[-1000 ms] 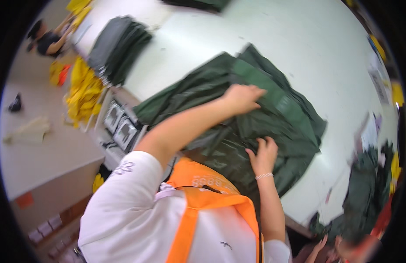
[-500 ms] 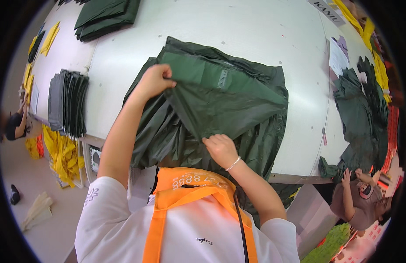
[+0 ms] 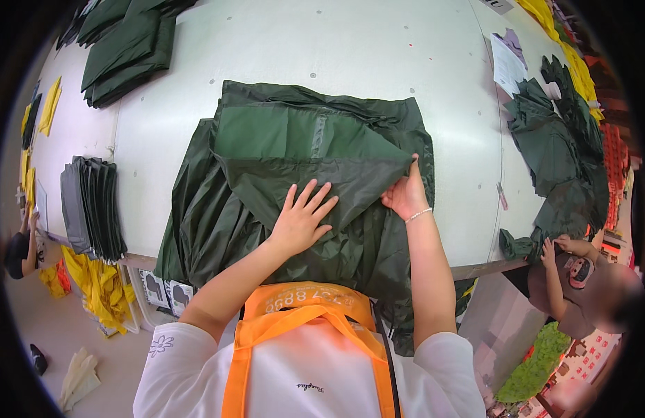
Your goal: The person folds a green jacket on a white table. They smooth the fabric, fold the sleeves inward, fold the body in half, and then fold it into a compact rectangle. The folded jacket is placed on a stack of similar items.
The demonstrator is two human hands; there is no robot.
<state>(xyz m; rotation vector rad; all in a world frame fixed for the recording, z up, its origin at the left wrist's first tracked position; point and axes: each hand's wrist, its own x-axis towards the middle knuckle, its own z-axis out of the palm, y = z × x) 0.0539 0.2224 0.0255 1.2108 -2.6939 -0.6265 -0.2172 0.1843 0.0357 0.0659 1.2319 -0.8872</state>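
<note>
A dark green, shiny waterproof garment (image 3: 263, 132) lies at the table's near edge, its lower part bunched and hanging over. Its folded-back top shows a lighter green inner side with a pale taped seam down the middle. On the darker flap my left hand (image 3: 301, 219) rests flat, fingers spread. At the flap's right corner my right hand (image 3: 406, 195) pinches the cloth between thumb and fingers, lifting that edge slightly. Which kind of garment it is cannot be told.
Folded dark green pieces (image 3: 131, 59) lie far left on the white table (image 3: 364, 49). A grey-black stack (image 3: 92, 209) stands nearer, at left. Green cloth (image 3: 545, 150), a paper sheet (image 3: 508, 66) and small snips (image 3: 502, 196) lie right. Another person (image 3: 580, 282) works at the right edge.
My left hand has let go of the upper left corner and come down flat on the flap. My right hand has moved from the flap's lower middle to its right corner.
</note>
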